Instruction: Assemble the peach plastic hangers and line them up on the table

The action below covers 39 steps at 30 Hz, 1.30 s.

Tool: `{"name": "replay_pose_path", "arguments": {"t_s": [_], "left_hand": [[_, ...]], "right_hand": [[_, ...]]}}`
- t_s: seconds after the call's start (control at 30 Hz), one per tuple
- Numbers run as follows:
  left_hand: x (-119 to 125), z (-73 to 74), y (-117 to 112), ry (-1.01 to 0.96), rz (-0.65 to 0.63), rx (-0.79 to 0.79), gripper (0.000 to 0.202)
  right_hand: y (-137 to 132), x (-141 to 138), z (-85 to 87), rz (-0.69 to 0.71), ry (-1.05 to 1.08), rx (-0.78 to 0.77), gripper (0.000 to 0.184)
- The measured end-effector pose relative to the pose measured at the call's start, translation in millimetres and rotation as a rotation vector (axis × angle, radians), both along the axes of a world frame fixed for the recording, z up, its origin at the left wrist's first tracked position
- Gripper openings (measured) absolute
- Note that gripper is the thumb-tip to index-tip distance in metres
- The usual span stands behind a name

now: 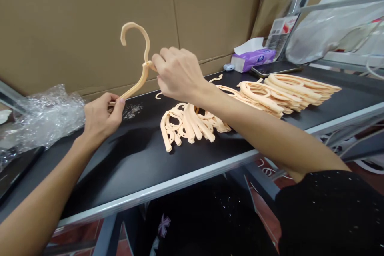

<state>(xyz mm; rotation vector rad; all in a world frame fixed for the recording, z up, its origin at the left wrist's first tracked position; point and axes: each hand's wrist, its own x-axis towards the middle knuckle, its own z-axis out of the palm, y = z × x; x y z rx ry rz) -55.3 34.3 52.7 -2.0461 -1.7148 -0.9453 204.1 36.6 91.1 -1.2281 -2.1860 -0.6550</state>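
Note:
A cream plastic clothes hanger (139, 82) is held up above the table, its curved hook pointing upward and to the left. My left hand (103, 117) pinches the lower end of its left arm between thumb and fingers. Just beside the base of the hook, my right hand (177, 73) is closed on the hanger's other side, hiding most of that part. Below my right hand lies a loose heap of cream hanger pieces (192, 122). Farther right, stacked cream hangers (300, 90) fan out on the black tabletop (135, 172), partly behind my right forearm.
Crumpled clear plastic wrap (57, 114) lies at the left, with small pale crumbs (132, 111) nearby. A purple tissue pack (255, 56), a phone (276, 68) and a clear bottle (285, 24) are at the back right. A cardboard wall (90, 20) borders the table's rear.

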Motion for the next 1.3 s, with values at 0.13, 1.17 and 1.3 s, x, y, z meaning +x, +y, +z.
{"name": "replay_pose_path", "arguments": {"t_s": [0.13, 1.17, 1.3], "left_hand": [[-1.8, 2.5, -0.8, 0.014, 0.022, 0.043, 0.038], [25.2, -5.8, -15.3, 0.634, -0.364, 0.470, 0.028], [22.6, -5.9, -12.7, 0.715, -0.364, 0.552, 0.024]], "right_hand": [[8.4, 9.1, 4.6, -0.105, 0.022, -0.083, 0.037], [-14.5, -12.5, -3.9, 0.407, 0.053, -0.476, 0.021], [-11.6, 9.2, 22.0, 0.411, 0.115, -0.541, 0.030]]}}
